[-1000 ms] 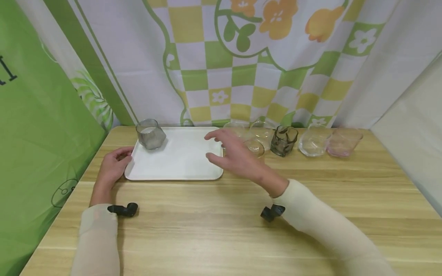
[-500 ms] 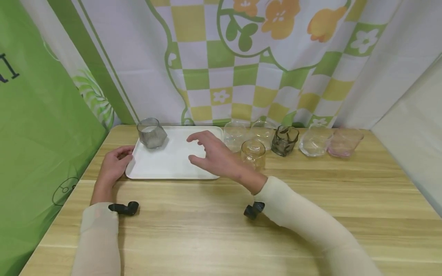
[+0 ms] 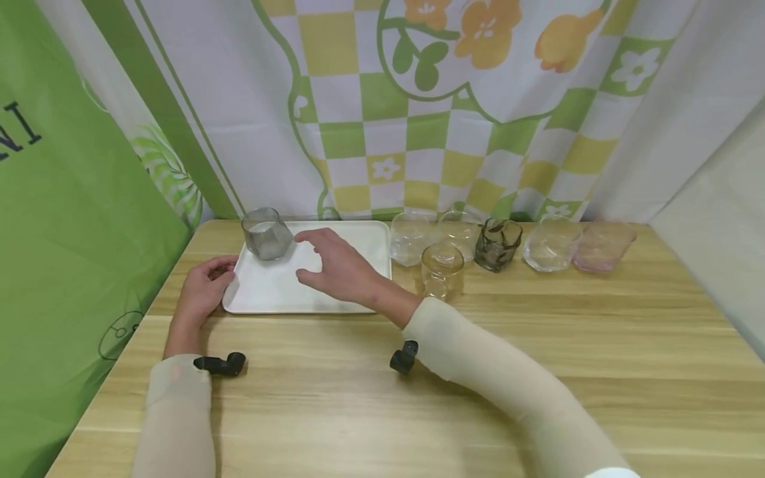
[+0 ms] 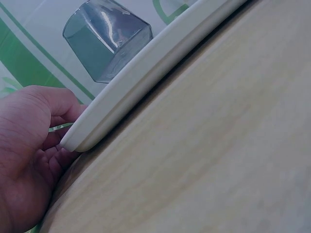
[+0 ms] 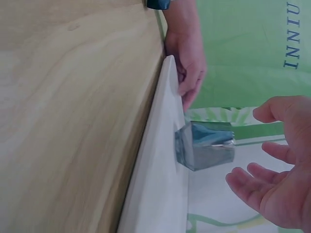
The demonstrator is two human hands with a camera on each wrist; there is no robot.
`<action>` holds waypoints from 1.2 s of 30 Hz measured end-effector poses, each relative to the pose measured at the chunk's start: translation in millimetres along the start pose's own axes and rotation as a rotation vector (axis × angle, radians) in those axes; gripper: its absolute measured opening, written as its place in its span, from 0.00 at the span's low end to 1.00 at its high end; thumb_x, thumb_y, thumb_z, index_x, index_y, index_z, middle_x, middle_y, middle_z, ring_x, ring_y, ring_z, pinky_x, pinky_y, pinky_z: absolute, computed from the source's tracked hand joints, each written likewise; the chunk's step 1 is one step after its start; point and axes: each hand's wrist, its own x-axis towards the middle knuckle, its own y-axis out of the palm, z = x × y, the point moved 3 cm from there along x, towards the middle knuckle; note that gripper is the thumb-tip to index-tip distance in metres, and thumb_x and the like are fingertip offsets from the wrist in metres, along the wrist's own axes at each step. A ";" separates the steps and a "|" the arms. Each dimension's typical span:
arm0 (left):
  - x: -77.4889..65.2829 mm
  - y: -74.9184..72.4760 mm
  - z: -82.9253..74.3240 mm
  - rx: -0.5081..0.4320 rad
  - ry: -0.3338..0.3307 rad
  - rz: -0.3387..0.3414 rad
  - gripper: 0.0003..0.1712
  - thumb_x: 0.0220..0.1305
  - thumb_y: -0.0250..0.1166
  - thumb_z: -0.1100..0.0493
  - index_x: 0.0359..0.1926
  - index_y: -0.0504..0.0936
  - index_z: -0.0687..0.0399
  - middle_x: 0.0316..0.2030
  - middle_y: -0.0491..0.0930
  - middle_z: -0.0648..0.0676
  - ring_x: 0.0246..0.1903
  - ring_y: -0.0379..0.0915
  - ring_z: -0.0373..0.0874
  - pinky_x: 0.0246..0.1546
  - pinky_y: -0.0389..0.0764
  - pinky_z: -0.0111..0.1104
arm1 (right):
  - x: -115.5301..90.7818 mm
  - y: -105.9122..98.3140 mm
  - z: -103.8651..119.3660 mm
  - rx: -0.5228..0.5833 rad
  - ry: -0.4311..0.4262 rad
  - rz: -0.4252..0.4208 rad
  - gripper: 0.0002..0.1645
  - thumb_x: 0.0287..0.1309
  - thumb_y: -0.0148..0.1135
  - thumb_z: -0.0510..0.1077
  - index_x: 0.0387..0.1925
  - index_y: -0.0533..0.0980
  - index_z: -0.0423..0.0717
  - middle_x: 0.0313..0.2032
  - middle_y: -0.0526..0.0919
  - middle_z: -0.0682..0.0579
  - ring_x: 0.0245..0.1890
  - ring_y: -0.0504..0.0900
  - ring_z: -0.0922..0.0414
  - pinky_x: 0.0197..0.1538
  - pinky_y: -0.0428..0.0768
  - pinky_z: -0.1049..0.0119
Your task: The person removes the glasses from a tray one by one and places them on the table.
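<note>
A white tray (image 3: 358, 240) lies at the back left of the wooden table. On its far left part stands a smoky grey faceted glass (image 3: 267, 236). My left hand (image 3: 203, 289) holds the tray's left edge; in the left wrist view its fingers (image 4: 63, 104) bend around the rim corner. Over the middle of the tray, my right hand (image 3: 340, 269) reaches leftward, thumb and fingers spread apart with nothing between them. Seen from the right wrist, the fingertips (image 5: 238, 177) face the glass (image 5: 206, 148), with a gap between.
Right of the tray stand an amber glass (image 3: 442, 265), two clear glasses behind it (image 3: 409, 239), a dark patterned glass (image 3: 497, 244), another clear glass (image 3: 551, 247) and a pinkish glass (image 3: 602, 247). A patterned curtain (image 3: 382, 99) hangs along the table's back edge.
My right hand has moved left from the tray's right edge to over its middle, nearer the grey glass, staying spread. The left hand keeps its place at the tray's edge.
</note>
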 end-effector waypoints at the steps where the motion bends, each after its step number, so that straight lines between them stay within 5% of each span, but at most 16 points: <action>1: 0.0 0.0 0.3 -0.005 0.000 -0.001 0.22 0.74 0.57 0.65 0.65 0.77 0.69 0.53 0.77 0.66 0.45 0.71 0.35 0.48 0.70 0.23 | 3.2 3.1 -0.3 0.008 0.010 0.005 0.33 0.67 0.66 0.47 0.70 0.69 0.47 0.67 0.70 0.48 0.58 0.76 0.54 0.57 0.74 0.67; 7: 0.6 -0.1 2.1 -0.025 0.014 0.003 0.22 0.74 0.58 0.66 0.65 0.77 0.70 0.53 0.77 0.67 0.46 0.72 0.35 0.47 0.70 0.21 | 22.3 19.5 -2.3 0.036 0.049 0.018 0.37 0.68 0.65 0.49 0.74 0.66 0.47 0.67 0.70 0.47 0.57 0.76 0.54 0.55 0.74 0.67; 14: 0.1 -1.7 -0.2 -0.017 0.006 0.001 0.22 0.74 0.57 0.66 0.65 0.76 0.70 0.53 0.77 0.68 0.45 0.71 0.35 0.46 0.71 0.21 | 43.5 31.1 -2.7 -0.101 0.029 0.064 0.44 0.73 0.60 0.58 0.81 0.55 0.49 0.76 0.62 0.49 0.75 0.60 0.55 0.69 0.67 0.59; 20: -0.8 -0.7 -1.9 -0.023 0.011 0.001 0.22 0.74 0.57 0.67 0.65 0.76 0.71 0.53 0.77 0.68 0.45 0.71 0.34 0.46 0.70 0.21 | 56.2 37.9 -5.8 -0.109 0.056 0.079 0.46 0.73 0.58 0.59 0.82 0.51 0.54 0.77 0.59 0.49 0.74 0.61 0.54 0.67 0.70 0.55; 36: -1.0 0.2 -2.2 -0.027 0.025 0.000 0.21 0.74 0.56 0.68 0.64 0.76 0.72 0.53 0.77 0.69 0.47 0.74 0.41 0.45 0.71 0.20 | 77.8 43.6 -10.7 -0.151 0.107 0.042 0.34 0.71 0.63 0.56 0.72 0.66 0.54 0.71 0.64 0.46 0.65 0.72 0.53 0.61 0.74 0.60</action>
